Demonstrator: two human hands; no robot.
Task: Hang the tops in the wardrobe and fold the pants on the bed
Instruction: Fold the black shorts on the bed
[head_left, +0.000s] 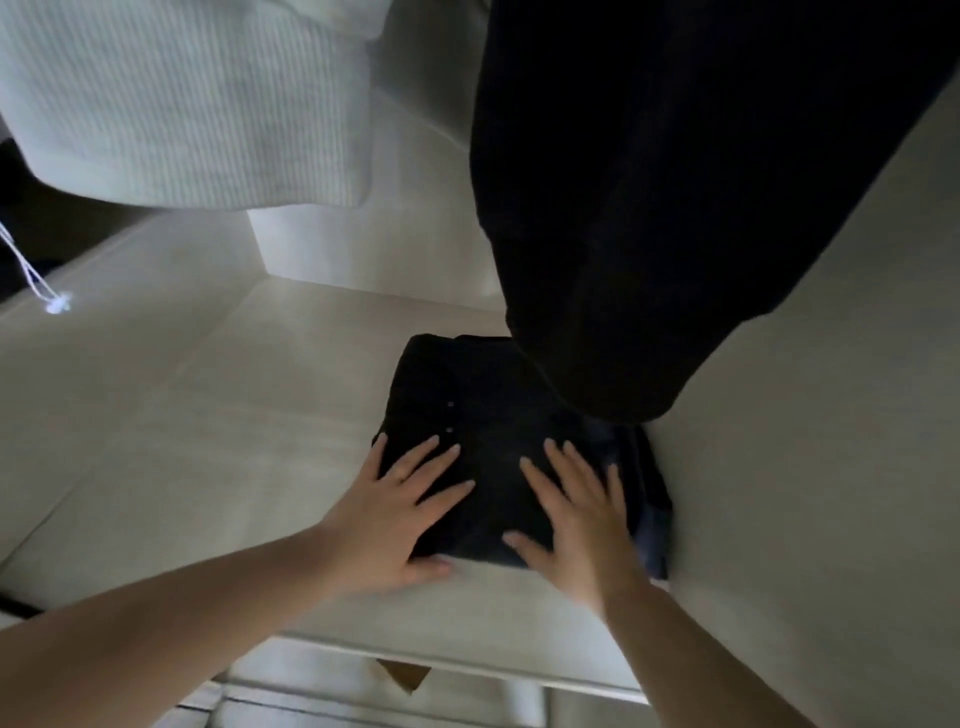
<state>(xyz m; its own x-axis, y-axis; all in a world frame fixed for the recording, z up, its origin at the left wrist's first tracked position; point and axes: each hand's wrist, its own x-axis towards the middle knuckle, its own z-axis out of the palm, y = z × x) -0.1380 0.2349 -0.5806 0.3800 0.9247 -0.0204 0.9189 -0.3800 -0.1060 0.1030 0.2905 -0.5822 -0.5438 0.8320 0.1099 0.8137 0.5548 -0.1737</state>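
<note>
Fingers (441, 457) of both my hands spread flat, pressing folded black denim pants (467, 415) on pale wardrobe shelf (208, 441), dark top (675, 208) hanging at one o'clock, white ribbed top (182, 104) at eleven

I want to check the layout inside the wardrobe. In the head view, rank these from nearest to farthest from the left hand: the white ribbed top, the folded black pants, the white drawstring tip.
1. folded black pants: directly under the left hand, which presses flat on them.
2. white drawstring tip: far left, dangling.
3. white ribbed top: hanging, upper left.
</note>
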